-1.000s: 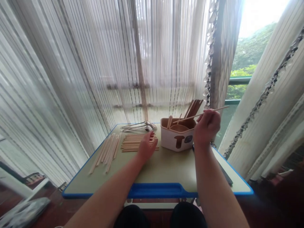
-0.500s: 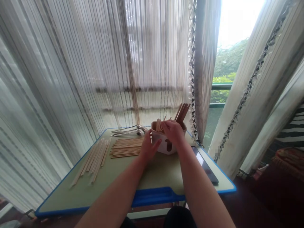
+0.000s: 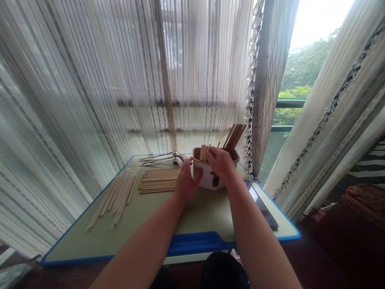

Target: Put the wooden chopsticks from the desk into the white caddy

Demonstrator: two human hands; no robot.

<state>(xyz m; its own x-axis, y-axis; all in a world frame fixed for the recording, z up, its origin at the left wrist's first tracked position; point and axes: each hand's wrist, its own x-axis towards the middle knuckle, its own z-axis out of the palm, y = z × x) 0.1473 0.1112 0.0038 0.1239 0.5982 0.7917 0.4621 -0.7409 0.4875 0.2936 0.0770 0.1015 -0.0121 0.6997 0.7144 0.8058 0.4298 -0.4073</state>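
Note:
A white utensil holder (image 3: 204, 178) with a brown rim and a dark printed shape stands toward the back right of the table. My left hand (image 3: 187, 181) grips its left side, thumb across the front. Over the rim, the fingers of my right hand (image 3: 221, 162) are closed at a cluster of pale chopsticks (image 3: 203, 152) standing in the holder's left part. Darker brown chopsticks (image 3: 236, 135) lean out on the right. Left of the holder, a row of wooden chopsticks (image 3: 158, 180) lies side by side, partly covered by my left hand.
Wrapped chopsticks (image 3: 117, 196) lie in a loose pile on the table's left. Metal spoons and other thin cutlery (image 3: 162, 159) rest at the back edge. A dark tablet (image 3: 261, 206) lies right of my right forearm. The table (image 3: 75, 241) has a raised blue edge; curtains (image 3: 135, 72) hang behind it.
The view has shifted slightly. My right hand has stayed at the pale chopsticks in the holder, its fingers moving a little. My left hand keeps its hold on the holder.

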